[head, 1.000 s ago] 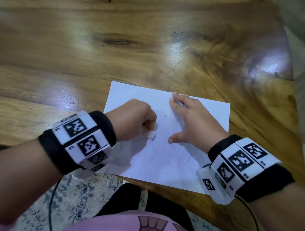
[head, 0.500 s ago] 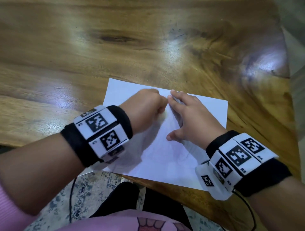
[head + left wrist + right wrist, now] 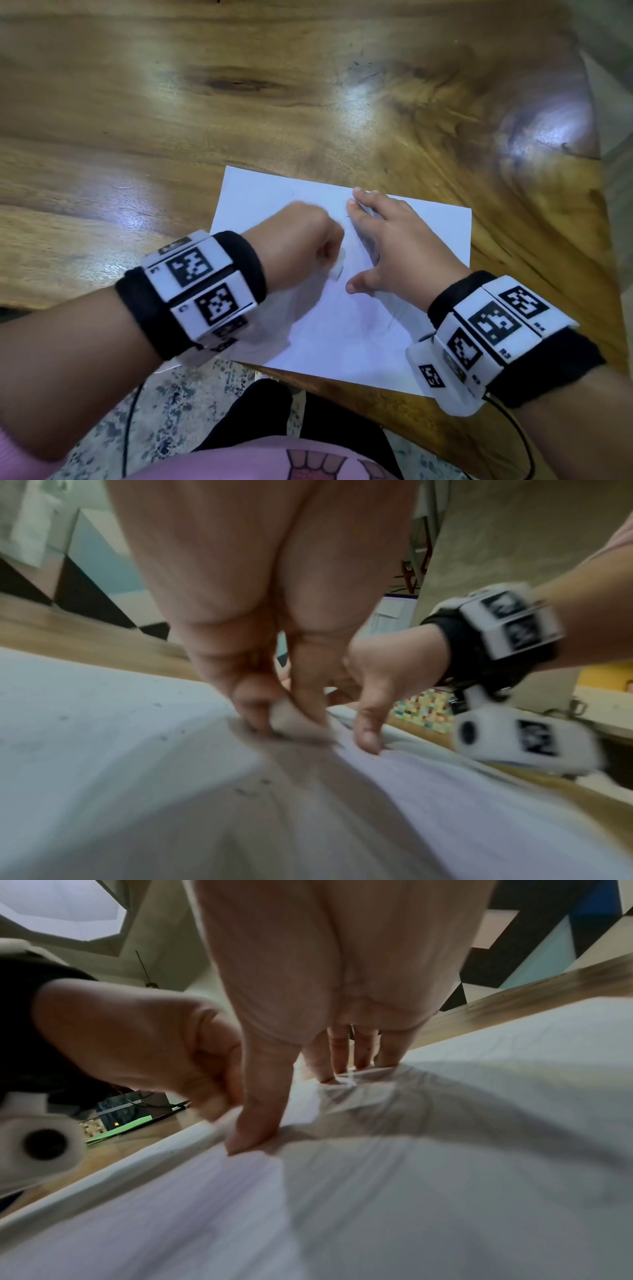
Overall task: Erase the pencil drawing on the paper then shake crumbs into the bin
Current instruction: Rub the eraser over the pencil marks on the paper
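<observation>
A white sheet of paper [image 3: 370, 342] lies on the wooden table [image 3: 239, 102] near its front edge, with faint pencil marks and dark eraser crumbs [image 3: 246, 791] on it. My left hand [image 3: 301, 240] is a fist that pinches a small white eraser [image 3: 337, 269] against the paper; the eraser [image 3: 284, 718] shows between thumb and fingers in the left wrist view. My right hand [image 3: 394, 240] lies flat on the sheet just right of it, fingers [image 3: 342, 1053] spread and thumb [image 3: 253, 1123] pressing down. No bin is in view.
The table's front edge [image 3: 342, 380] runs under the paper's lower corner, and the sheet overhangs it slightly at lower left. A patterned floor [image 3: 191, 394] and my dark-clad knees [image 3: 274, 411] lie below. Bare wood stretches far and to the left.
My left hand with the eraser went up the sheet toward the right hand's fingertips, then came back down toward the thumb. The right hand stayed pressed on the paper.
</observation>
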The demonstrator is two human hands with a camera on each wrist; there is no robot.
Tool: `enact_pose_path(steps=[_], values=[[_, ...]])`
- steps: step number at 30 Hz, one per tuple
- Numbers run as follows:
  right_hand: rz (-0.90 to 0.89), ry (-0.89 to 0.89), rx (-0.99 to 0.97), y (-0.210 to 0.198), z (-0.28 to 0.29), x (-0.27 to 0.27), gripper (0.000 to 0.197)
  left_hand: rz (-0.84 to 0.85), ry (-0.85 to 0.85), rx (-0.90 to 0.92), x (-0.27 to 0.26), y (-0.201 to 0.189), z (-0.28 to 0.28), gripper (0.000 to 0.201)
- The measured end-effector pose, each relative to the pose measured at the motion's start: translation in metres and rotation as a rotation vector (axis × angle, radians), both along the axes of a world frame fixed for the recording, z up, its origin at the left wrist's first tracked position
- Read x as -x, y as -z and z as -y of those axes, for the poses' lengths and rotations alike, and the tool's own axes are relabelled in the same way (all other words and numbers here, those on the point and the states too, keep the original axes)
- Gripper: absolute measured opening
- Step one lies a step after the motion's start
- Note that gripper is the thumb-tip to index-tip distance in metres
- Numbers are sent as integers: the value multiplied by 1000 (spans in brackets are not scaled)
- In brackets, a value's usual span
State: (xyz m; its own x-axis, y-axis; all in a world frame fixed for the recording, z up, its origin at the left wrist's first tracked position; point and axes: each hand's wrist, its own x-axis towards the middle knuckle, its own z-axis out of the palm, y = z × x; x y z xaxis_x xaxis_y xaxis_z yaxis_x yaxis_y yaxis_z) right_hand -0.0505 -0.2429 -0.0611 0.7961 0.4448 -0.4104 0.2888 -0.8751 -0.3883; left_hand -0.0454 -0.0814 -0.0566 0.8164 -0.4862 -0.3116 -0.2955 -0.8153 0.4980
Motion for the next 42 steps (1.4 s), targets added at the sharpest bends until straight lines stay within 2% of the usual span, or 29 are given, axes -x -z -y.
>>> enact_pose_path(steps=[2, 3, 6, 8, 11, 13, 17, 19, 22, 23, 24, 27, 29, 33, 34, 38, 40, 42], values=[[8, -5, 7, 0, 0, 0, 110, 132, -134, 22, -8, -3, 4, 9], [7, -5, 7, 0, 0, 0, 110, 139, -118, 26, -7, -3, 3, 9], [-2, -1, -8, 1, 0, 0, 111, -74, 118, -23, 11, -3, -8, 10], [0, -1, -9, 1, 1, 0, 111, -142, 130, -48, 12, -3, -14, 8], [10, -9, 1, 0, 0, 1, 111, 87, -70, 27, 3, 1, -13, 7], [8, -5, -1, 0, 1, 0, 111, 147, -118, 64, 5, 2, -14, 5], [3, 1, -12, 0, 1, 0, 111, -109, 75, -23, 19, -1, -25, 7], [6, 3, -15, 0, 0, 1, 110, -52, 9, -7, 12, 0, -26, 7], [11, 6, -11, -1, -1, 1, 110, 160, -174, 38, 4, 6, -21, 4], [12, 6, -7, -1, -1, 1, 110, 177, -178, 51, 5, 6, -22, 6], [13, 5, -5, -1, -1, 0, 110, 153, -133, 58, 9, 5, -24, 9], [19, 5, -6, -1, -1, 0, 111, -76, 71, -6, 20, 0, -32, 9], [26, 7, -5, 0, -1, 1, 111, -123, 93, -24, 16, -1, -33, 9], [40, 11, -7, 1, -1, 1, 110, 136, -113, 50, 3, 3, -23, 6], [43, 12, -9, 1, -1, 1, 110, 150, -126, 63, 5, 4, -24, 5], [40, 22, -18, 2, 0, 1, 110, -110, 90, 12, 23, 1, -38, 6], [47, 22, -16, 1, -1, 1, 110, -66, 19, 15, 20, 2, -39, 9], [51, 22, -11, 1, -1, 0, 110, 109, -146, 32, 14, 5, -35, 6]])
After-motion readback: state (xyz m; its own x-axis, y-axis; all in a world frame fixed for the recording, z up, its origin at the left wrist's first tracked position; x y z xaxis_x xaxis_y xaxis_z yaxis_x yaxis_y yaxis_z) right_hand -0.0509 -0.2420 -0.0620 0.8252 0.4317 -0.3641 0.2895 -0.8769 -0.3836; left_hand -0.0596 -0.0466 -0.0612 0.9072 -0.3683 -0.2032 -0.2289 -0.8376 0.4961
